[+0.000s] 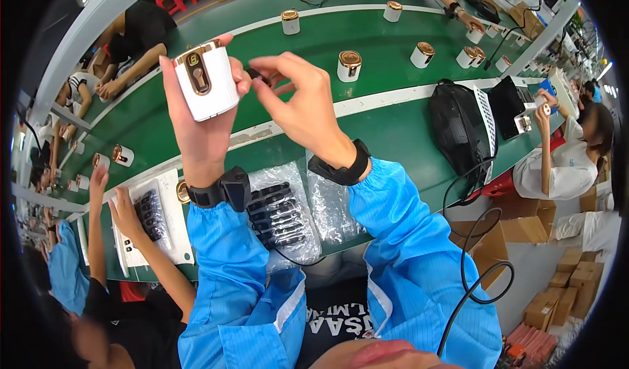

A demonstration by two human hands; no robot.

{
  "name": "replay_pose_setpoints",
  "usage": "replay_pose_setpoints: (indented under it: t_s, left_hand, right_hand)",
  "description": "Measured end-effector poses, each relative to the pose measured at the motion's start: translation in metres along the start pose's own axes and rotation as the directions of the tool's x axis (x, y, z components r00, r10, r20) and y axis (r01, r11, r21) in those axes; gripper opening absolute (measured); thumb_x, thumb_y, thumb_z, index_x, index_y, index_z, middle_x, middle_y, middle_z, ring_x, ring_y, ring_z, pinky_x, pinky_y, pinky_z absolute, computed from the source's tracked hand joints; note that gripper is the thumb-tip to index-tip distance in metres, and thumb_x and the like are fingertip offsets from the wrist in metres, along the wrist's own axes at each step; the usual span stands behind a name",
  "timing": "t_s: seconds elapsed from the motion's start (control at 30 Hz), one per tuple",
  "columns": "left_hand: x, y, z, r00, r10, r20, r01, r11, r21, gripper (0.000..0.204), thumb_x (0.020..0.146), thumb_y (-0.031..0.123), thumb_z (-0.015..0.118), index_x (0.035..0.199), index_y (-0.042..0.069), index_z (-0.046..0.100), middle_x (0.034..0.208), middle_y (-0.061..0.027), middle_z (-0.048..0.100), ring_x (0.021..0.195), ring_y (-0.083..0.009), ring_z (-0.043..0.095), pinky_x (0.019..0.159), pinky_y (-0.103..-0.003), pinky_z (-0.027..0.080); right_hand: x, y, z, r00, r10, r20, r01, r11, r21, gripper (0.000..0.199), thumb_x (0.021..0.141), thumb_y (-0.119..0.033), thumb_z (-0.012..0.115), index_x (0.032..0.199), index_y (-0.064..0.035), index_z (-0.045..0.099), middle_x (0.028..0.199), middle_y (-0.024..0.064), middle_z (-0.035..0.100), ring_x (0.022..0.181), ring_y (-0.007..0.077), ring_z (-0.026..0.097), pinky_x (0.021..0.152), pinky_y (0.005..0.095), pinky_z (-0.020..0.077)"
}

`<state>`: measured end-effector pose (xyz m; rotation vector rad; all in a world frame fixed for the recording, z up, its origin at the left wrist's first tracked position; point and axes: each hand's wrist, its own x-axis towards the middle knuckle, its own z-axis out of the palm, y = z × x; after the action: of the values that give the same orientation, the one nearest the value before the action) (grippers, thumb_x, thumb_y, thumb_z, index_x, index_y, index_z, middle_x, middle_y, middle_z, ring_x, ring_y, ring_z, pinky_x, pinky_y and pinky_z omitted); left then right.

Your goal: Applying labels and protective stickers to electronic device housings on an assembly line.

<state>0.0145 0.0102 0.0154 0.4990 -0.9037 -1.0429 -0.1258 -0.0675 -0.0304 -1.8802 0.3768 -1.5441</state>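
My left hand (204,136) is wrapped round a white ribbed cylindrical device (221,84), holding it above the green bench. The device has a gold rim and a dark gold-edged panel with a lit display facing me. Just to its right, my right hand (306,103) pinches a small black piece (257,76) between thumb and fingers. That piece is partly hidden, and I cannot tell its exact kind. Below my hands, a clear plastic bag (298,228) with rows of black parts lies on the bench beside another clear bag (327,195).
Several similar white-and-gold devices stand along the green conveyor (386,48) beyond a pale rail. A black mesh bag (455,123) lies at the right, with a black cable (464,257) hanging nearby. Co-workers sit on both sides; one's hands (128,218) are close at my left.
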Motion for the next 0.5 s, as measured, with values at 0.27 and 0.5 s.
replay_pose_setpoints:
  t_s: [0.27, 0.5]
  left_hand:
    - [0.009, -0.014, -0.007, 0.99, 0.039, -0.133, 0.002, 0.955, 0.295, 0.08, 0.112, 0.065, 0.024, 0.14, -0.003, 0.056, 0.092, -0.0101, 0.067, 0.079, -0.0207, 0.066, 0.081, -0.036, 0.055]
    - [0.008, -0.029, -0.007, 0.983, -0.063, -0.171, 0.121, 0.928, 0.353, 0.079, 0.112, 0.065, 0.025, 0.144, -0.001, 0.054, 0.094, -0.008, 0.068, 0.078, -0.0175, 0.066, 0.07, -0.035, 0.056]
  right_hand:
    - [0.024, 0.024, -0.023, 0.985, 0.149, 0.086, -0.153, 0.988, 0.04, 0.027, 0.091, -0.002, 0.075, 0.118, -0.0007, 0.074, 0.097, 0.0075, 0.074, 0.087, 0.0152, 0.072, 0.076, 0.0306, 0.0586]
    - [0.023, 0.015, -0.04, 0.936, 0.331, 0.121, -0.349, 0.917, 0.195, 0.024, 0.092, -0.006, 0.076, 0.116, -0.0026, 0.075, 0.098, 0.0059, 0.074, 0.086, 0.0133, 0.07, 0.075, 0.0321, 0.0578]
